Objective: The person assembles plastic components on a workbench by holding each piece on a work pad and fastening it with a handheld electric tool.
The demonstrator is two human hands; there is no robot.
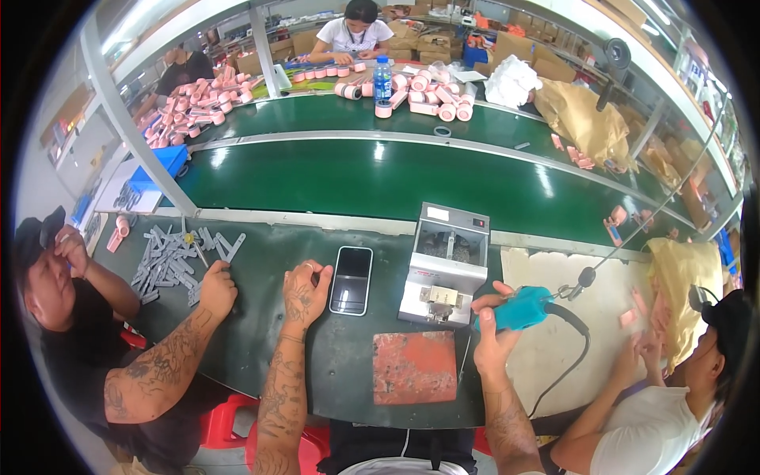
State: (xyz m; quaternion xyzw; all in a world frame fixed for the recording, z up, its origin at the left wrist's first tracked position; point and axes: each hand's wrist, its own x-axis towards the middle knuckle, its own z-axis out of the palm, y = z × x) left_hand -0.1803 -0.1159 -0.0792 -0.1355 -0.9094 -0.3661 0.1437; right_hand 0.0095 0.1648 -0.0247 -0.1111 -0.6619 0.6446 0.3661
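My right hand (494, 328) is wrapped round a teal electric screwdriver (526, 309), which lies nearly level beside the screw feeder and hangs from a cable with a hook. The grey metal screw feeder (447, 265) has a tray of small screws and a pale block at its front. My left hand (307, 293) rests on the dark green table with its fingers curled in; whether anything small is inside them is hidden. Just right of it lies a phone (351, 280) with a dark screen and light case. A worn red mat (415, 367) lies in front of the feeder.
At left, a co-worker's hand (217, 291) holds a thin tool by a pile of grey plastic parts (170, 261). Another person (649, 427) sits at right beside brown paper (685, 293). Across the green conveyor (317, 178) lie pink device housings (190, 107) and a blue bottle (383, 83).
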